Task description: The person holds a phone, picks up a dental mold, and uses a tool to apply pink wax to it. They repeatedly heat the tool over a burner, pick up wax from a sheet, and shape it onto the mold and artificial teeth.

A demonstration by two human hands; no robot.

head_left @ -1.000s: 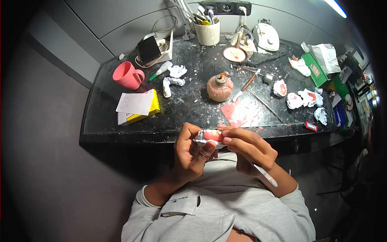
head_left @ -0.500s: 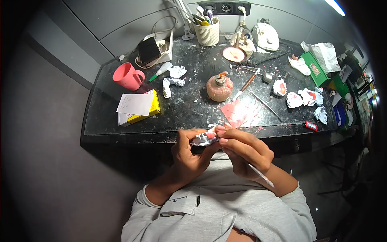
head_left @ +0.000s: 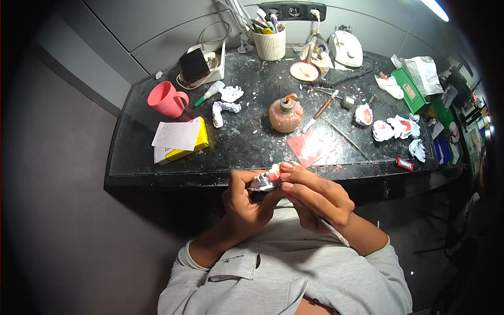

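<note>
A small white model with a pink patch and foil-like wrapping (head_left: 265,181) is held in front of the desk's near edge. My left hand (head_left: 247,202) is closed on its left side, thumb below and index finger above. The fingertips of my right hand (head_left: 320,199) press on the model's right end. A thin tool (head_left: 335,232) sticks out below my right hand, held in that same hand; its other end is hidden. Beyond the hands, a pink sheet (head_left: 306,147) lies on the desk, with a pink-coated glass burner (head_left: 286,115) behind it.
On the black desk (head_left: 236,152), a pink mug (head_left: 167,100) and yellow box (head_left: 202,137) stand left. A brown-handled tool (head_left: 321,110) and metal rod (head_left: 346,137) lie right of the burner. Several wrapped models (head_left: 383,131), a green box (head_left: 408,90) and a red item (head_left: 405,164) are farther right.
My right hand has shifted slightly left, and the thin tool's lower end has moved up and left with it. The model has turned a little in my fingers.
</note>
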